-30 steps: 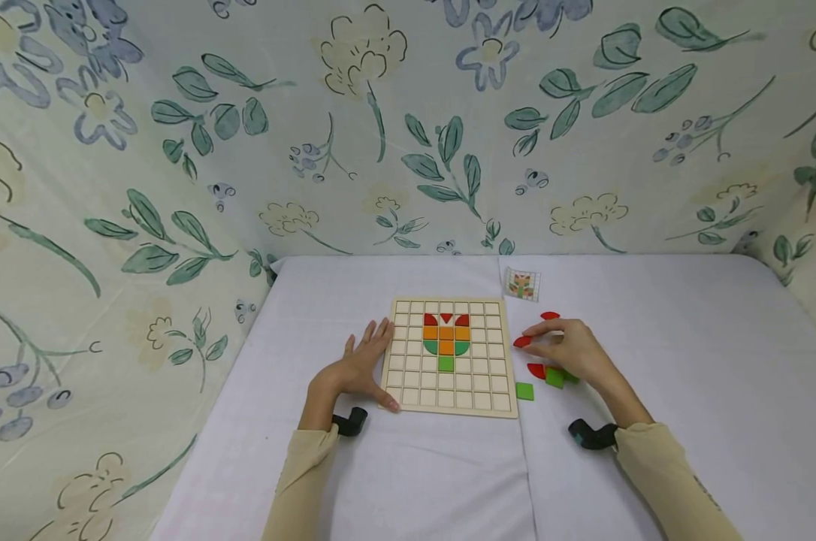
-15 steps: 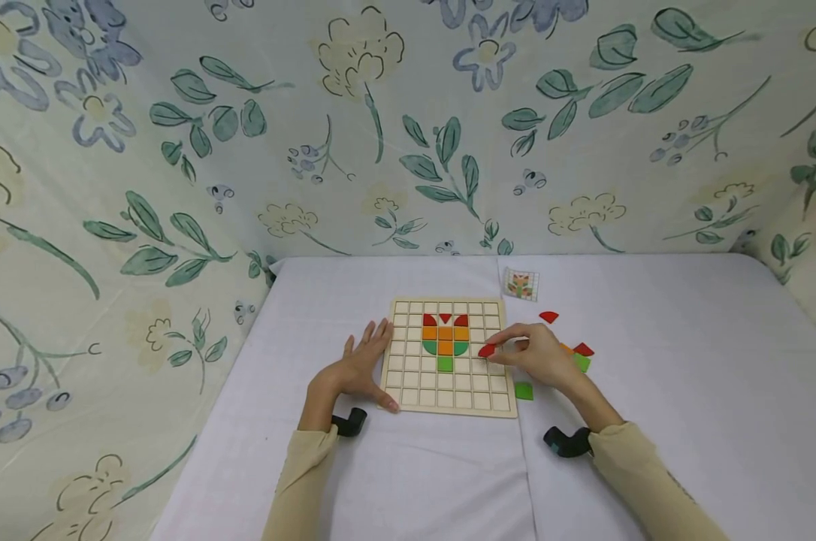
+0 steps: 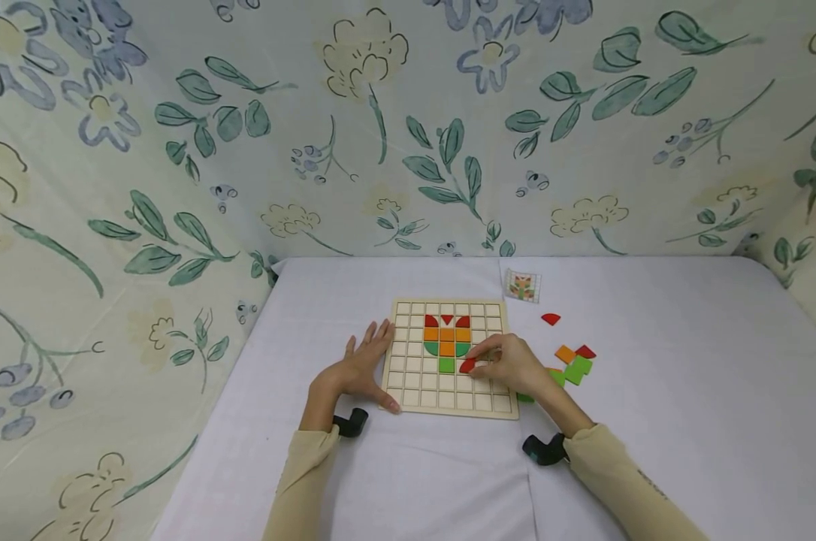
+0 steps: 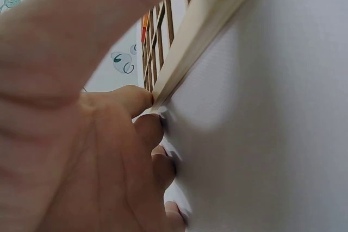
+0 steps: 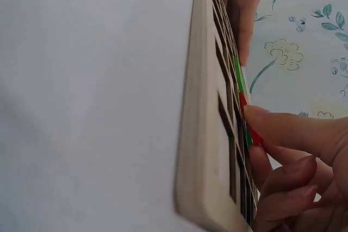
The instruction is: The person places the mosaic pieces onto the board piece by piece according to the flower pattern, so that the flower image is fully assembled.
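A square wooden grid board (image 3: pixel 408 391) lies on the white cloth. Red, orange and green tiles fill some cells in a flower shape, with a light green square tile (image 3: pixel 446 365) at its foot. My left hand (image 3: pixel 357 368) is spread along the board's left edge, thumb at the near corner and fingertips at the side. Between thumb and fingertips, my right hand (image 3: pixel 512 364) pinches a red tile (image 3: pixel 466 367) over the cell right of the light green square. In the right wrist view the red tile (image 5: pixel 250 120) sits right at the grid, partly behind the thumb.
Right of the board lie a red fan-shaped tile (image 3: pixel 551 319), an orange tile (image 3: pixel 565 355), another red tile (image 3: pixel 586 352) and several green tiles (image 3: pixel 578 369). A small pattern card (image 3: pixel 522 285) lies behind the board's far right corner. Floral cloth (image 3: pixel 381 150) hangs behind the table.
My right hand has carried the red tile leftward from beside the board to the cell next to the light green square. The left hand has stayed on the board's edge.
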{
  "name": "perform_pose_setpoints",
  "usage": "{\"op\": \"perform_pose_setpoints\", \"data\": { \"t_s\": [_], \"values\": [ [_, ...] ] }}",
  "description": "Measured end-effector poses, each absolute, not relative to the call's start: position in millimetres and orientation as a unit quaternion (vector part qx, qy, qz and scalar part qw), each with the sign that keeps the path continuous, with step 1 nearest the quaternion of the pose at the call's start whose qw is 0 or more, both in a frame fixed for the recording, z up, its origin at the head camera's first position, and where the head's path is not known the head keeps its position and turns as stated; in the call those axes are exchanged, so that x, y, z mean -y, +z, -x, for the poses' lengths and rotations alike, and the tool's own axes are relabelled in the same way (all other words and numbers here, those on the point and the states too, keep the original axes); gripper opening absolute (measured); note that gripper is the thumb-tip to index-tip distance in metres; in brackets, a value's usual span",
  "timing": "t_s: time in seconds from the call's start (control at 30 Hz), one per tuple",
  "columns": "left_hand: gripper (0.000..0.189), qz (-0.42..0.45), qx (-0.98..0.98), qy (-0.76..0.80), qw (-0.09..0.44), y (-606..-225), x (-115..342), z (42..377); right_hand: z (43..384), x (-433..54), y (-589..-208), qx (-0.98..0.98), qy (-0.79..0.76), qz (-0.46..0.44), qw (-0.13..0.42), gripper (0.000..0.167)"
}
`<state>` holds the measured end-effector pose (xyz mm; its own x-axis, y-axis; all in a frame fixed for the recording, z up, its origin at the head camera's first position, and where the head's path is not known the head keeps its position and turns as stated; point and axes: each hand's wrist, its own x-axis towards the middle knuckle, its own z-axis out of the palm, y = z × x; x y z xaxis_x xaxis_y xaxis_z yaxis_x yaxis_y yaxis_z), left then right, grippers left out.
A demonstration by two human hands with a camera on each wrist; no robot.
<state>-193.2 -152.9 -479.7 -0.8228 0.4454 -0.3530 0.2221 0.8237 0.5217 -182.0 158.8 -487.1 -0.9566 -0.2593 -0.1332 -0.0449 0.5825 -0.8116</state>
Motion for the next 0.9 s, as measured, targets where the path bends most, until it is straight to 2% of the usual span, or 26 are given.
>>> {"op": "perform_pose_setpoints", "data": {
  "t_s": [0.43,0.67,0.9],
  "values": [
    [0.151,-0.181,-0.925,0.234,0.238,-478.8,152.4,193.2,182.6,-163.6,-487.6,-0.890,-0.435,0.091,0.106,0.023],
    [0.150,-0.182,-0.924,0.237,0.238,-478.5,152.4,193.2,182.6,-161.8,-488.0,-0.886,-0.444,0.071,0.114,0.019],
    [0.151,-0.181,-0.925,0.238,0.236,-479.2,152.4,193.4,182.5,-161.7,-489.1,-0.891,-0.433,0.092,0.097,0.018]
  ]
}}
